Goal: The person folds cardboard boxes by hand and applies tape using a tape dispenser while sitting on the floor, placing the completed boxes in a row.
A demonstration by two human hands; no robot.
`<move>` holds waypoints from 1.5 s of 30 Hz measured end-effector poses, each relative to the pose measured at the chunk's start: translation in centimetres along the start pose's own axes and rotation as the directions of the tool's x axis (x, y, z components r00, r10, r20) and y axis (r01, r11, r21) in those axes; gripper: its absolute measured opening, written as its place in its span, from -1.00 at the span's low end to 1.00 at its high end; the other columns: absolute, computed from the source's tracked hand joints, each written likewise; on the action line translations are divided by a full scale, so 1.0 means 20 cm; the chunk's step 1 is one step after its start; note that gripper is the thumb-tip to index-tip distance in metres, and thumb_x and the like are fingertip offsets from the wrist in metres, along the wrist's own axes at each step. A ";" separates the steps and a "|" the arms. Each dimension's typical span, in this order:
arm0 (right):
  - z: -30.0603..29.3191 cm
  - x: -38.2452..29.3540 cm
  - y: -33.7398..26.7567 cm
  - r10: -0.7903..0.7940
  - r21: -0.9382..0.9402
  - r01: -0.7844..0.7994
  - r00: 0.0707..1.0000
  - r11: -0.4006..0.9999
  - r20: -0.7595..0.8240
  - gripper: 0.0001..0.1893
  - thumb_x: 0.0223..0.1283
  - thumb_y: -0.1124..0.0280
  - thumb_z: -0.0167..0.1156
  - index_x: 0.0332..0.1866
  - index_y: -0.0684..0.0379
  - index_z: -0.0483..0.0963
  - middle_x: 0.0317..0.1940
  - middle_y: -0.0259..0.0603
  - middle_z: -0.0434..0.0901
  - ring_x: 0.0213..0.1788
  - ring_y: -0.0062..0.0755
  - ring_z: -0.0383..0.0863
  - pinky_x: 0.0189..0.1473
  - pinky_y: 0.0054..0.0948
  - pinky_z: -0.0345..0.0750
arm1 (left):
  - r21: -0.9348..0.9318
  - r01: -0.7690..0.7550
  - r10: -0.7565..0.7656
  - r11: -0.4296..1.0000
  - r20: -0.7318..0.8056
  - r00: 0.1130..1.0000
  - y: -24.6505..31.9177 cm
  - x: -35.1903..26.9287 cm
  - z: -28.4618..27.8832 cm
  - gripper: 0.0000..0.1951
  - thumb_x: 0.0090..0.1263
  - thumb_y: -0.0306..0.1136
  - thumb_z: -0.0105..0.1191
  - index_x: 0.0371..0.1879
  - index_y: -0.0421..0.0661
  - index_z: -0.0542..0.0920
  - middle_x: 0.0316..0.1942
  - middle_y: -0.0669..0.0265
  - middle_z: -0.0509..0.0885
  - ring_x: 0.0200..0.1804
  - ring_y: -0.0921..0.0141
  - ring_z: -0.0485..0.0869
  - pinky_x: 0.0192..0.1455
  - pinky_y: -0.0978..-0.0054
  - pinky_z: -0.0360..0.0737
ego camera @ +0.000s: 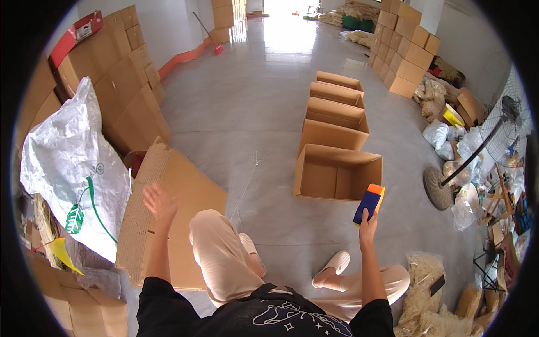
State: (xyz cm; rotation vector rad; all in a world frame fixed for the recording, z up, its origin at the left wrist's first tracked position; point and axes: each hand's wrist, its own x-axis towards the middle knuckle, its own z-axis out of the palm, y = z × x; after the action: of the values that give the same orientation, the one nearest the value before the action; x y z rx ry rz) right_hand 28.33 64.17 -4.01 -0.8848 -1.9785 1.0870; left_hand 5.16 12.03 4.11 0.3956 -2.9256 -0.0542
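My right hand grips a blue and orange hand-held tool, seemingly a tape dispenser, close to the near right corner of an open cardboard box. Bare inner walls and a seamed bottom show inside that box. My left hand is slightly blurred, fingers apart and holding nothing, over a stack of flattened cardboard boxes to the left of my knee. Whether it touches the cardboard, I cannot tell. Beyond the nearest box, several more open cardboard boxes stand in a row on the floor.
Stacked cartons and a white plastic sack rise on the left. A standing fan is at right, near bagged goods. A phone-like dark object lies on plastic-wrapped packs. More cartons are stacked farther back.
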 end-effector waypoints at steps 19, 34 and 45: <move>0.01 -0.43 -0.18 0.084 0.280 -0.198 0.924 0.939 0.373 -0.67 0.34 0.27 -0.04 -0.06 0.38 0.37 -0.27 -0.11 0.60 -0.24 -0.39 0.60 -0.12 -0.45 0.50 | -0.389 -0.274 0.256 0.879 -0.099 0.962 -0.17 -0.11 0.11 -0.61 0.07 -0.33 0.20 -0.10 -0.18 0.53 0.26 -0.05 0.21 0.34 0.00 0.13 0.33 0.10 0.12; -0.33 -0.42 -0.40 0.164 0.426 -0.203 0.978 0.881 0.126 -0.63 0.34 0.20 -0.06 0.01 0.32 0.36 -0.33 -0.09 0.61 -0.29 -0.37 0.64 -0.19 -0.46 0.53 | -0.660 -0.706 0.682 0.256 -0.395 0.616 0.18 0.06 -0.87 -0.91 0.05 -0.70 0.12 -0.45 -0.31 0.56 -0.53 0.22 0.56 -0.45 0.40 0.49 -0.28 0.49 0.48; -0.27 -0.46 -0.52 0.087 0.484 -0.357 0.865 0.799 0.495 -0.78 0.23 0.49 0.02 -0.07 0.36 0.31 -0.38 -0.14 0.57 -0.36 -0.43 0.59 -0.22 -0.44 0.55 | -0.437 -0.849 0.953 -0.298 -0.090 -0.288 0.87 -0.46 -0.45 -0.83 -0.02 -0.47 0.05 -0.40 -0.07 0.62 -0.25 0.41 0.58 -0.10 0.33 0.51 0.01 0.37 0.36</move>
State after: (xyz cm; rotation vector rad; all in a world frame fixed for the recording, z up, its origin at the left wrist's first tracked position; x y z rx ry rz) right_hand 35.22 54.56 5.12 -0.5797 -1.7359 2.0477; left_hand 11.12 31.07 12.39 -2.3520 -2.2265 -0.4051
